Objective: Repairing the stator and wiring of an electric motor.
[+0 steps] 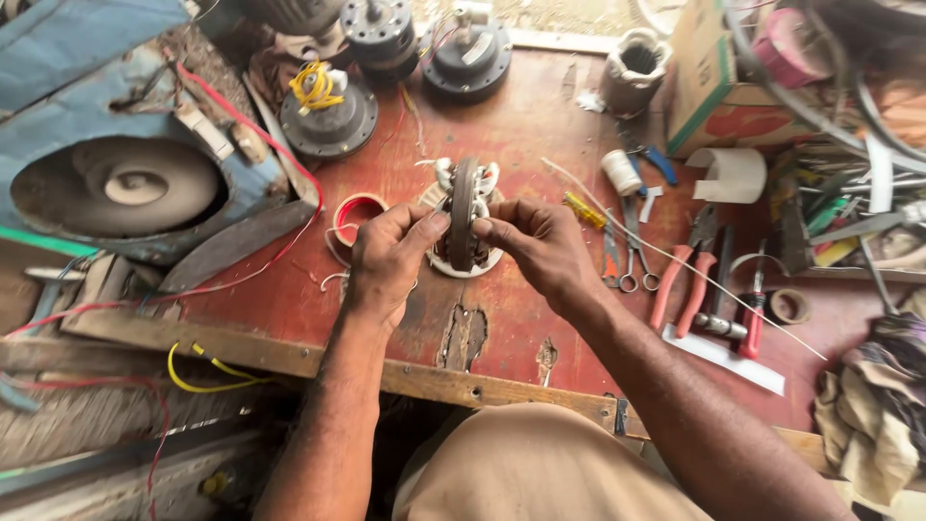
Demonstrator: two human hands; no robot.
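A round fan motor stator (464,207) with copper windings and white sleeved wires stands on edge over a worn red table (521,125). My left hand (386,259) grips its left side with thumb and fingers. From the right, my right hand (540,246) pinches its rim. A white ring-shaped part (490,260) lies just under the stator. A small red tape roll (359,214) sits on the table beside my left hand.
Three dark motor housings (328,111) stand at the table's far edge. Red-handled pliers (687,270), scissors (629,253), screwdrivers and a thread spool (620,170) lie to the right. A cardboard box (719,87) stands at back right, a blue fan casing (116,145) at left.
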